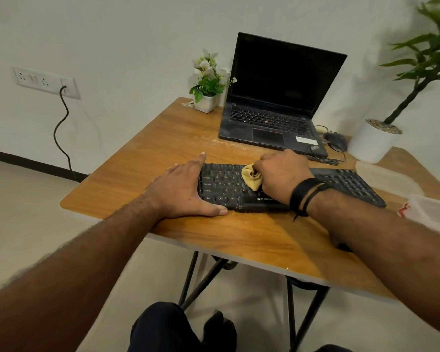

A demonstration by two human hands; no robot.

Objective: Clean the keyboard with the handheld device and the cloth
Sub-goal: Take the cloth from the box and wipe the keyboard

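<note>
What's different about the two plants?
The flower plant is small, with white blossoms, and stands on the table beside the laptop in a squarish white pot. The leafy plant is taller, with a bare stem, long green leaves, no flowers, and a round white pot with pebbles on top. Both pots are white.

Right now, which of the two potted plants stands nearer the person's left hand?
The small flowering plant in the square white pot, left of the laptop; the leafy one stands far right.
</note>
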